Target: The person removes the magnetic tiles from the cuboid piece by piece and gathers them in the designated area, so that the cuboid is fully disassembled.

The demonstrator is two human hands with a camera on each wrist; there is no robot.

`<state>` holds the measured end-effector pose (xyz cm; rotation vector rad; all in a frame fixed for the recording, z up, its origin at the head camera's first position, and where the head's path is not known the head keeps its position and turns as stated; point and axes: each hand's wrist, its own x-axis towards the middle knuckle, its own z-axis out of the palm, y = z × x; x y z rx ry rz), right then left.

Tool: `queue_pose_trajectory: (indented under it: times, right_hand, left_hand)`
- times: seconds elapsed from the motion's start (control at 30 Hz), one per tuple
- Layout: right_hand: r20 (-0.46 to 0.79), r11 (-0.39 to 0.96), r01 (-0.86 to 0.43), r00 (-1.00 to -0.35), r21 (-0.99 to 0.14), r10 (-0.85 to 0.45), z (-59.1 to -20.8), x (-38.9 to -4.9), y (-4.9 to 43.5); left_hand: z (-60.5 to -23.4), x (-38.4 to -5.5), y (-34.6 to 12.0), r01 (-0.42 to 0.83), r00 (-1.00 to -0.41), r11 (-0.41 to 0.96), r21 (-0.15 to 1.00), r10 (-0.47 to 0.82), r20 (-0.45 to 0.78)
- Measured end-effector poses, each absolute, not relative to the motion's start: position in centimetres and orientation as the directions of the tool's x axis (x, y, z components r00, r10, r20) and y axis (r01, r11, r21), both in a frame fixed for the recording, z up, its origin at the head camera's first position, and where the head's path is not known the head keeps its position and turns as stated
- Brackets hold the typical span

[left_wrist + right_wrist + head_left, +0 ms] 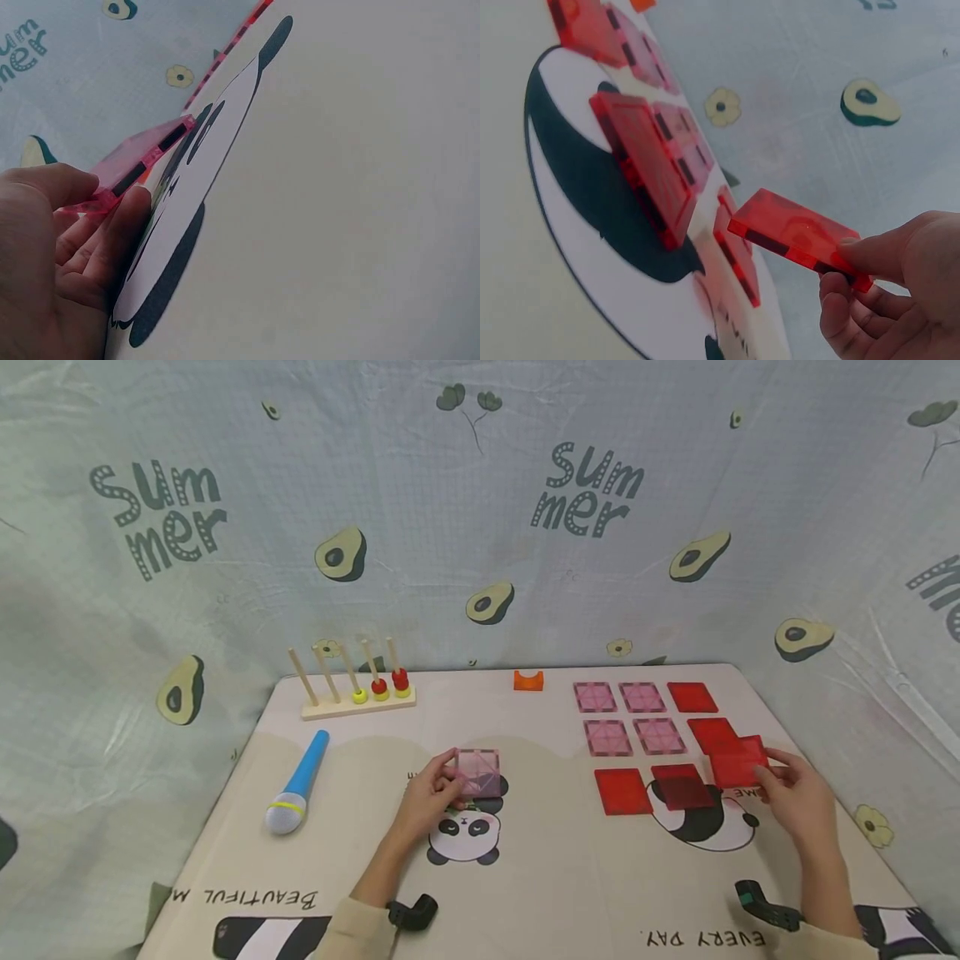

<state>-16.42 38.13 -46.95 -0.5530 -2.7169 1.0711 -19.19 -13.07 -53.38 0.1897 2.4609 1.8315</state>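
Note:
My left hand pinches a clear pink square magnetic tile by its left edge, over the panda print near the middle of the table. In the left wrist view that pink tile tilts up from the tabletop, thumb above and fingers beneath. On the right side, my right hand holds a red square magnetic tile between thumb and fingers. The right wrist view shows this red tile raised off the table. From the head it overlaps the corner of another red tile lying behind it.
Flat pink tiles lie in two rows at the back right, with more red tiles beside and before them. An orange notched block sits at the back edge. Leftward are a wooden peg counter and a blue toy microphone.

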Motion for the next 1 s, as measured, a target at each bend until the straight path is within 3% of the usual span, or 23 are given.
queue_pose_trajectory:
  times: [0.5, 0.77, 1.0]
  right_hand:
    - [-0.064, 0.667, 0.368, -0.899, -0.648, 0.433, -49.0, -16.6, 39.9]
    - [-0.033, 0.697, 0.393, -0.883, -0.6, 0.469, -50.2, -16.9, 40.5]
    - [-0.115, 0.65, 0.442, -0.869, -0.619, 0.482, -51.0, -16.9, 40.7]
  left_hand:
    - [-53.2, -19.3, -13.0, 0.056, -0.991, 0.26, 0.964, 0.133, 0.022]
    - [-52.7, -19.0, -12.8, 0.036, -0.992, 0.269, 0.962, 0.13, 0.001]
    - [-51.7, -18.6, -12.3, 0.042, -0.985, 0.264, 0.964, 0.171, -0.004]
